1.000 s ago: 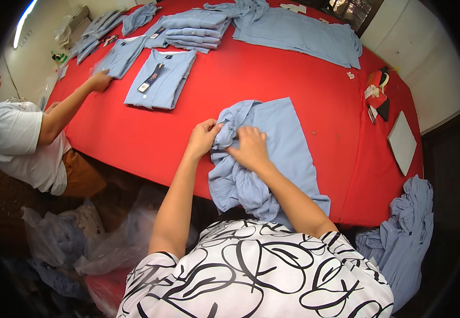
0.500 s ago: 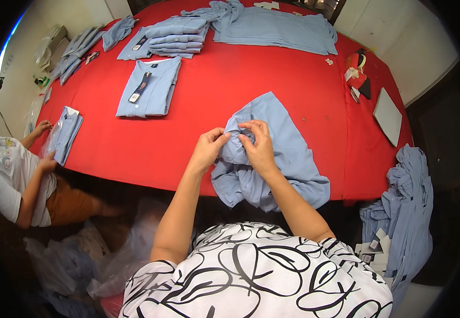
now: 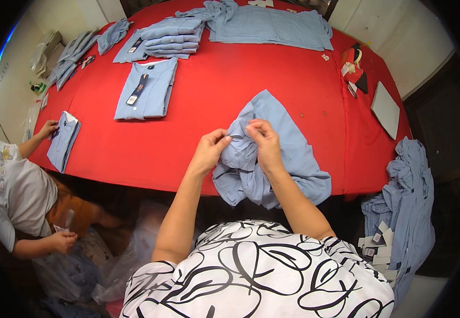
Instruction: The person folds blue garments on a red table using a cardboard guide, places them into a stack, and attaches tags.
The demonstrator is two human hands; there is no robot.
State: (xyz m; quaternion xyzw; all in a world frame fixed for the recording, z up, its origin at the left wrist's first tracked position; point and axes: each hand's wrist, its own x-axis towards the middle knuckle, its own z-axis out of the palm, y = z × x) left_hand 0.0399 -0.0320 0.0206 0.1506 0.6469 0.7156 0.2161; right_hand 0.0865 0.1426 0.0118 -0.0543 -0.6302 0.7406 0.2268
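A light blue shirt (image 3: 296,153) lies bunched up in front of me, partly over the table's near edge. My left hand (image 3: 211,151) is closed, pinching the left side of the gathered cloth between thumb and fingers. Close to its right, my right hand (image 3: 264,140) has its fingers drawn together on the upper part of the same shirt. The exact fold between its fingertips is hidden. Further off to the left, a folded shirt (image 3: 158,90) with a dark hang tag (image 3: 137,89) lies flat on the red table cover (image 3: 209,95).
Behind it stands a stack of folded shirts (image 3: 171,40), with flat shirts (image 3: 272,26) at the far edge. A co-worker's hand (image 3: 49,129) touches a folded shirt (image 3: 65,140) at left. Shirts (image 3: 410,201) hang at right, near a white board (image 3: 385,109). Plastic bags (image 3: 129,265) lie below left.
My right hand has shifted slightly right, away from my left one. The co-worker's nearer hand has dropped from the table to the bags, and the clear plastic has left the folded shirt there.
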